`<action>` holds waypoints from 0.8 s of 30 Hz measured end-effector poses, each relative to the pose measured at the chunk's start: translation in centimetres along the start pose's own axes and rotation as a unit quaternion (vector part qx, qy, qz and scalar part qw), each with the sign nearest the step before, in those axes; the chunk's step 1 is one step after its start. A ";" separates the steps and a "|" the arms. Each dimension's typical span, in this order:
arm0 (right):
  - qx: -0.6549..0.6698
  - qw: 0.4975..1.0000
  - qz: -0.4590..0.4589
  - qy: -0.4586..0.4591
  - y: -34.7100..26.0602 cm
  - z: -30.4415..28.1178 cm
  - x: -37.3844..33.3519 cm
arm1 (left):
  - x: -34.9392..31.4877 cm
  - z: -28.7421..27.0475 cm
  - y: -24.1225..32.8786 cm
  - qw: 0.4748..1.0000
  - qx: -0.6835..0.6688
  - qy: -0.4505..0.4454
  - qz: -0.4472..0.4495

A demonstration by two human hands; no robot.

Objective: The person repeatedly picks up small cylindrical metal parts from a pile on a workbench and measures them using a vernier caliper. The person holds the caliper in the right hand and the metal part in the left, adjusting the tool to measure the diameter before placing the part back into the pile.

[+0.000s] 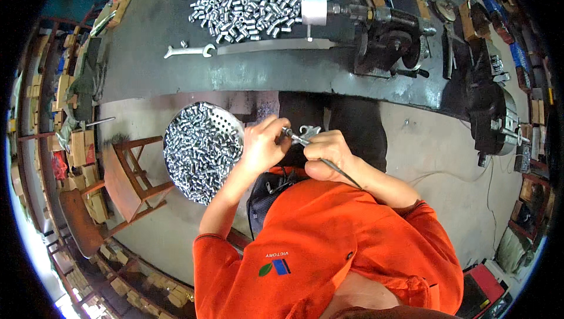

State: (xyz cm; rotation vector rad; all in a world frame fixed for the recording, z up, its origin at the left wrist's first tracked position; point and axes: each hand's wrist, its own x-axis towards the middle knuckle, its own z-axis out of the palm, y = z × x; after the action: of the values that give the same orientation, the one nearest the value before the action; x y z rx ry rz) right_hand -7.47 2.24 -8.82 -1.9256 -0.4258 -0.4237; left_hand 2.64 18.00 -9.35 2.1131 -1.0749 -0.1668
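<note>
In front of my waist, my left hand (264, 145) is closed, its fingertips pinching a small metal cylinder (286, 132). My right hand (328, 153) wraps around a slim metal tool (301, 140) whose tip meets that cylinder. A dark, thin cord or rod (343, 175) trails from the right fist toward my right forearm. Just above the right fingers shows a silver hooked piece (309, 131); whether it belongs to the tool, I cannot tell. Left of my left hand, a perforated metal bowl (222, 120) is heaped with small shiny metal sleeves (200, 151).
Ahead runs a dark workbench (235, 78) bearing a large pile of sleeves (252, 1), an open-ended wrench (191, 52) and a clamped machine (390, 37). A bench vise (496, 122) stands at the right. A wooden stool (132, 178) lies left, near loaded shelves (64, 101).
</note>
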 end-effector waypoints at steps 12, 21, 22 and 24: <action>0.010 0.996 -0.045 0.077 -1.2 -1.4 -1.1 | 18.0 -5.9 -6.7 0.993 0.028 0.113 -0.035; 0.000 0.998 -0.018 0.066 -0.9 -1.5 -2.3 | 7.7 -11.7 -5.7 0.989 -0.111 0.016 -0.101; -0.002 0.998 -0.007 0.066 -1.1 -1.3 -2.2 | 4.9 -11.1 -8.0 0.987 -0.089 0.050 -0.124; 0.021 0.998 -0.006 0.053 -0.5 -0.9 -2.4 | -0.5 -9.7 -11.9 0.973 -0.059 0.081 -0.210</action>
State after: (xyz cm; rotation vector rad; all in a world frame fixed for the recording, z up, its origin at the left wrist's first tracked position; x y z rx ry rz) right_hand -9.91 1.41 -9.21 -1.8512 -0.3754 -0.5184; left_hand 14.02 28.24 -10.53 2.1775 -0.5002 -0.2486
